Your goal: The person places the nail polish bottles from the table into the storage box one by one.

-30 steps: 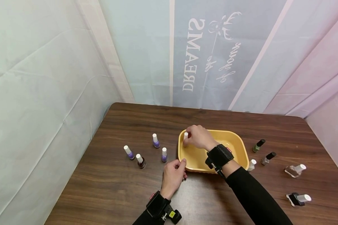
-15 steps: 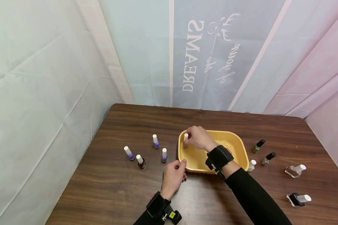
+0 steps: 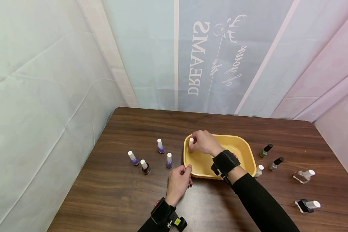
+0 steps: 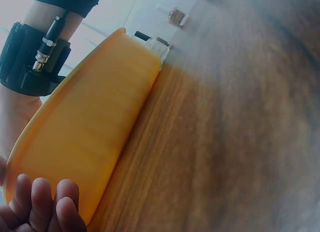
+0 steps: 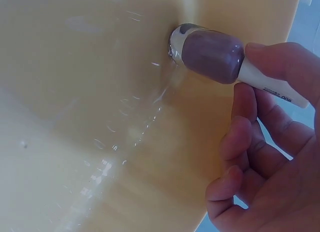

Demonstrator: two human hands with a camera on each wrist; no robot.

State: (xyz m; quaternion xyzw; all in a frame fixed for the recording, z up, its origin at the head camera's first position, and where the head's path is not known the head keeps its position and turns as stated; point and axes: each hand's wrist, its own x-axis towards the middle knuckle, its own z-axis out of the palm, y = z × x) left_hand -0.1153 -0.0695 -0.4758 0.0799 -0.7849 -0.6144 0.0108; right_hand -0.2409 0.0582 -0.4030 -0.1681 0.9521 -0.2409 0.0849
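My right hand (image 3: 205, 141) reaches into the left end of a yellow plastic tray (image 3: 226, 138). Thumb and fingers pinch the white cap of a nail polish bottle (image 5: 212, 54), whose mauve body points down to the tray floor in the right wrist view. From the head only its cap shows beside the fingers. At the tray's near left corner, my left hand (image 3: 178, 181) grips the rim, thumb on top. Its curled fingers (image 4: 42, 199) lie against the outer wall in the left wrist view.
Left of the tray stand purple polish bottles (image 3: 160, 146) and a dark one (image 3: 145, 167). On the right are a green bottle (image 3: 265, 150), a black-capped clear one (image 3: 275, 164), and several white-capped ones (image 3: 304, 176). A curtain (image 3: 150, 58) hangs behind the wooden table (image 3: 110, 193).
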